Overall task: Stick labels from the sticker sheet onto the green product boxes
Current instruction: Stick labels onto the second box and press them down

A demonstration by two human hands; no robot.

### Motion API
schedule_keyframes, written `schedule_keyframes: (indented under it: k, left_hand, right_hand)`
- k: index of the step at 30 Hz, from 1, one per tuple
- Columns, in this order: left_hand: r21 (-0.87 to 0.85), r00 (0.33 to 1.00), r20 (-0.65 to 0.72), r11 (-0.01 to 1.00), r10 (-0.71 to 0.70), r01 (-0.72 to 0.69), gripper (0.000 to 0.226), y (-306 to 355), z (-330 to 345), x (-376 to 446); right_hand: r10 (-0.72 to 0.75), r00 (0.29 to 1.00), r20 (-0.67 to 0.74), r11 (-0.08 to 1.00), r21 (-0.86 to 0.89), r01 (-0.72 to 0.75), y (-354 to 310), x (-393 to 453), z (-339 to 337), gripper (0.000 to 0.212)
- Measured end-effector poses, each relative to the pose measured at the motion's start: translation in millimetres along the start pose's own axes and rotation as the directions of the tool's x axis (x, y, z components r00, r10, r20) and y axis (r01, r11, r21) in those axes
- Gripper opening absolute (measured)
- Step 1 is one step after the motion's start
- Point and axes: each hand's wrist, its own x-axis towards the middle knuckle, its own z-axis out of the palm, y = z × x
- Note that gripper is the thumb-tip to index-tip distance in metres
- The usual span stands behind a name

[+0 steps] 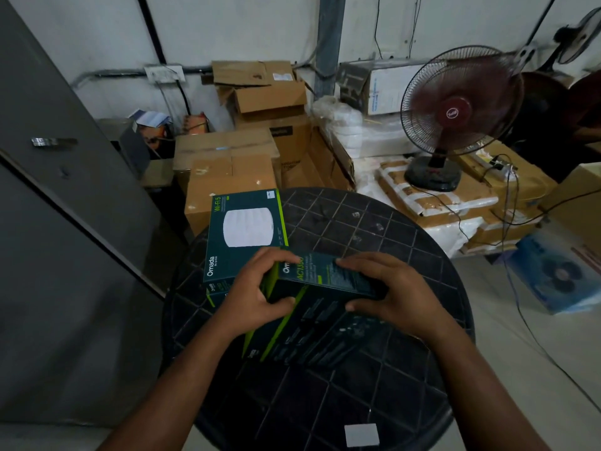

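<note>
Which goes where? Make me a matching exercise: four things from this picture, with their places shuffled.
1. tilted green box
2. box showing white disc
3. red fan
4. white square

a. on wrapped cartons, right
b. near edge of table
c. table's far left
d. gripped by left hand and right hand

Pairs: 1-d, 2-c, 3-a, 4-b
</note>
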Motion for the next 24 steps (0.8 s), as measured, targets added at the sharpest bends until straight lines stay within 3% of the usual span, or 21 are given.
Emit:
schedule_keyframes:
  k: [4,8,11,14,17,22,24]
  left_hand:
    - [0.187,0.998,-0.051,0.982,0.049,-0.039,0.034,7.9,-9.1,4.4]
    - [0.341,0.993,0.045,0.932,0.111,-0.120,0.030,5.3,-23.7,3.7]
    - [0.348,0.997,0.022,0.934,0.077,-0.080,0.026,-8.2,-40.2,-10.0]
    - [0.324,0.999,-0.025,0.946,0.026,-0.016,0.022,-15.9,-49.9,-24.2]
    - [0.450,0.999,-0.001,0.892,0.037,-0.033,0.017,-9.1,-45.5,-25.9]
    - [0.754,0.981,0.196,0.639,0.004,-0.153,0.064,12.2,-9.4,-14.0]
    - [0.817,0.971,0.232,0.554,-0.060,-0.161,0.080,11.7,2.5,-12.1]
  right_hand:
    - [-0.151,0.988,0.015,0.951,-0.270,0.149,-16.2,13.8,27.2,0.062]
    - [-0.209,0.978,-0.006,0.931,-0.306,0.197,-29.9,17.9,39.9,0.054]
    - [-0.180,0.982,-0.052,0.955,-0.248,0.162,-19.6,10.1,37.4,0.043]
    - [-0.136,0.981,-0.137,0.990,-0.051,0.130,-11.2,2.7,39.2,0.033]
    - [-0.122,0.975,-0.184,0.992,0.014,0.127,-11.0,5.6,47.4,0.028]
    - [-0.182,0.969,-0.166,0.981,0.035,0.190,-11.3,16.7,48.9,0.030]
    - [-0.099,0.982,-0.162,0.947,0.287,0.143,-14.1,15.0,53.3,0.031]
